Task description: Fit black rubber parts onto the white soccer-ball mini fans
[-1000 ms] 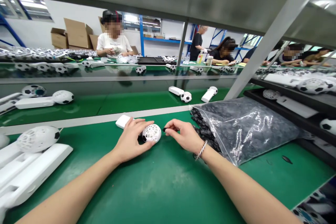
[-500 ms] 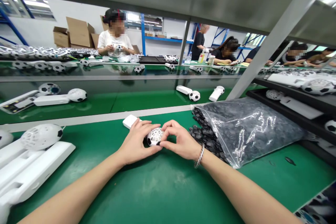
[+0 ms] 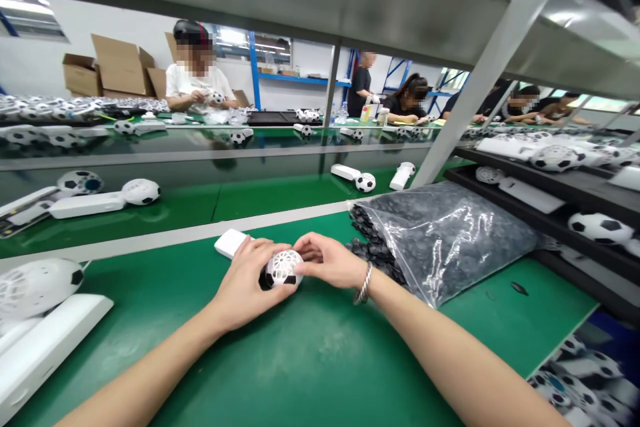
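white, slab-like plastic handle lies on the matte green worktop, its end showing beyond the left hand. that hand is wrapped round the left side of a round white plastic ball head with black patches and a latticed top, mid-bench between both hands. likely light, stiff, smooth enough to roll; lattice perhaps fragile, so best held by the solid sides. right hand: fingertips at the ball's right side; cannot tell whether they pinch anything. further right, loose flat black plastic pieces, probably slick, at the mouth of a clear plastic bag.
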{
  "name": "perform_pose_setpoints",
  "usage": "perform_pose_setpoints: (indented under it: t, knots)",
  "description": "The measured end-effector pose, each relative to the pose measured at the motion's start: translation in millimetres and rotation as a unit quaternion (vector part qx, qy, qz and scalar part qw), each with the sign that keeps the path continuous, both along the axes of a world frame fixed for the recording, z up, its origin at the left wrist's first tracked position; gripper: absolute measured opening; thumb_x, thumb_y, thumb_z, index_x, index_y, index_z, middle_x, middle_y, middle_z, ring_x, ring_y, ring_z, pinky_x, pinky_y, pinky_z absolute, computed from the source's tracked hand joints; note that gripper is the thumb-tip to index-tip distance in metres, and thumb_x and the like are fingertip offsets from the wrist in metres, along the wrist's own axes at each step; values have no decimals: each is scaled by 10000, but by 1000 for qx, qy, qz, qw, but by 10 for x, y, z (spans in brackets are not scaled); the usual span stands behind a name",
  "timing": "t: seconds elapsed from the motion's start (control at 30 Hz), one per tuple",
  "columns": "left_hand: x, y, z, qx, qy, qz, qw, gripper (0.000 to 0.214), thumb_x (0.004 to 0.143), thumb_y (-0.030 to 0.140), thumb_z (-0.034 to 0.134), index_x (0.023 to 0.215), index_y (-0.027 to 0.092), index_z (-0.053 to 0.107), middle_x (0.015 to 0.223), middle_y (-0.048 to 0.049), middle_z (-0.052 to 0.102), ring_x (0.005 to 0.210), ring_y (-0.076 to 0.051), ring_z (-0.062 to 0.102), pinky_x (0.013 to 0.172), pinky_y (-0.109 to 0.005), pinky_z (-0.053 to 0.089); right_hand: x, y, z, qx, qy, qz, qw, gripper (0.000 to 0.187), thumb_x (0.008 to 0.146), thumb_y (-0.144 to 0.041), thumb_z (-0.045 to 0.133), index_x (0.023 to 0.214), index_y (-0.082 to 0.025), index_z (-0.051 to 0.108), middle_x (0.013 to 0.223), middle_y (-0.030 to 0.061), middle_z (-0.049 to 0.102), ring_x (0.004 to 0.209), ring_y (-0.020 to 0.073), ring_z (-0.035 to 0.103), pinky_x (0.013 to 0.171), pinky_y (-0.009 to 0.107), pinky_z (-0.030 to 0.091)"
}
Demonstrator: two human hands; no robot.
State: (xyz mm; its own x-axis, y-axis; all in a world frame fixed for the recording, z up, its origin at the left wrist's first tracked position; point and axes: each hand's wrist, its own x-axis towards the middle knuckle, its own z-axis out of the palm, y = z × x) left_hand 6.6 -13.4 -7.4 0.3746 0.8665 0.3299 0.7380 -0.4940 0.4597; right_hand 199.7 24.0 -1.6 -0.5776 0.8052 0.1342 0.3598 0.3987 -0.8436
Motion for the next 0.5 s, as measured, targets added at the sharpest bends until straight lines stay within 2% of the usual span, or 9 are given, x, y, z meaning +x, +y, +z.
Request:
perform_pose_setpoints:
  t: [0.03,0.07,0.13,0.17,0.2,0.33,0.43,0.5]
  knots:
    - [3,-7,-11,2,5,-4,1000,544,663,456,642,1132,233,481,1101,-72,520,1109,-282,385,963,-494,300,70,43,37,37,-84,-44,995,213,781,-316,585,934,-184,517,938,19,604,831,106,591,743,221,466]
    - [4,-11,-20,3,10,-7,1000,578,657,486,640,1149,235,468,1131,-77,510,1149,-298,349,984,-520,263,152,87,73,74,-175,-101,977,174,804,-330,556,897,-183,546,920,25,605,816,109,592,738,221,460]
    - [-3,-11,-25,-3,18,-16,1000,603,663,521,624,1175,253,451,1182,-74,498,1216,-321,277,1012,-563,184,326,166,129,127,-324,-201,916,159,800,-322,562,841,-171,588,916,63,600,825,146,592,736,253,449]
    - [-10,-9,-20,-13,20,-25,999,591,679,513,615,1188,268,443,1208,-68,490,1242,-328,243,1018,-577,153,403,197,144,134,-368,-230,891,157,778,-310,590,825,-160,600,917,88,599,835,175,593,729,276,446]
    - [-15,-9,-12,-26,19,-35,999,577,694,492,609,1204,284,435,1235,-63,477,1265,-333,209,1018,-588,139,464,220,150,131,-393,-241,878,158,756,-297,613,815,-150,608,909,109,602,837,203,595,712,294,446]
    - [15,-56,13,-107,-24,-48,993,619,698,396,633,1258,299,390,1337,-63,384,1315,-334,80,1015,-565,204,528,244,125,131,-444,-216,860,113,748,-256,607,777,-148,623,831,117,638,792,240,615,652,308,444]
    - [87,-96,-9,-134,-95,-19,986,613,667,421,659,1215,266,433,1320,-60,408,1327,-309,26,1038,-529,212,477,239,90,147,-467,-199,849,83,761,-179,552,744,-139,623,789,132,646,775,263,621,648,326,438]
    - [113,-97,-23,-134,-129,-20,982,549,669,399,662,1165,259,473,1295,-52,439,1331,-289,26,1048,-512,212,455,246,63,156,-479,-195,842,129,766,-121,495,728,-124,617,755,151,637,745,273,623,632,334,432]
